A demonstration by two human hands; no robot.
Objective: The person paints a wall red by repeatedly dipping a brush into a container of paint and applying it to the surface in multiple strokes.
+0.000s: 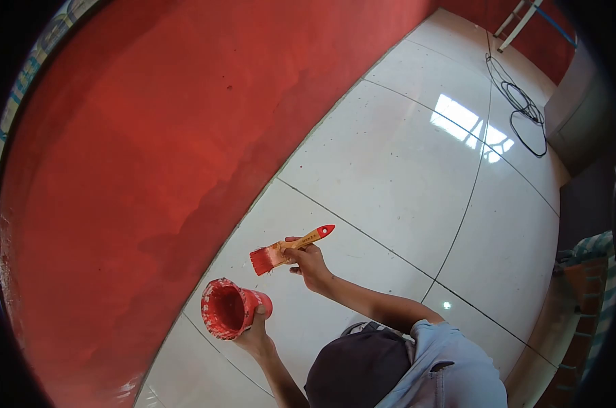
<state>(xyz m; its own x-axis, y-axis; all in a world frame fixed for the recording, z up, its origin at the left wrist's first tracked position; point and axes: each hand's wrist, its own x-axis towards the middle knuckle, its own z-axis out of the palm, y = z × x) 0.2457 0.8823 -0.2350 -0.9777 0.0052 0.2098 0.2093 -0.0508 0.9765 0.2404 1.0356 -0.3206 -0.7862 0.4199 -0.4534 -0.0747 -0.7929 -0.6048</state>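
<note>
My right hand (309,266) grips a flat paintbrush (306,241) near its bristles. The handle is wooden with a red tip, and points up and to the right. Red paint coats the bristles, which face left and slightly down. Below and to the left, my left hand (256,334) holds a red paint cup (261,302) around its side. Its paint-smeared mouth is tilted toward the camera, with red paint inside. Brush and cup are apart. Beside them stands a red wall (138,170), with darker patches near its lower edge.
White floor tiles (369,163) meet the wall along a diagonal edge. A coiled black cable (522,102) lies at the upper right, near a ladder's legs (518,26). Dark furniture (583,204) stands at the right. Dark and light blue cloth (450,370) shows at the bottom.
</note>
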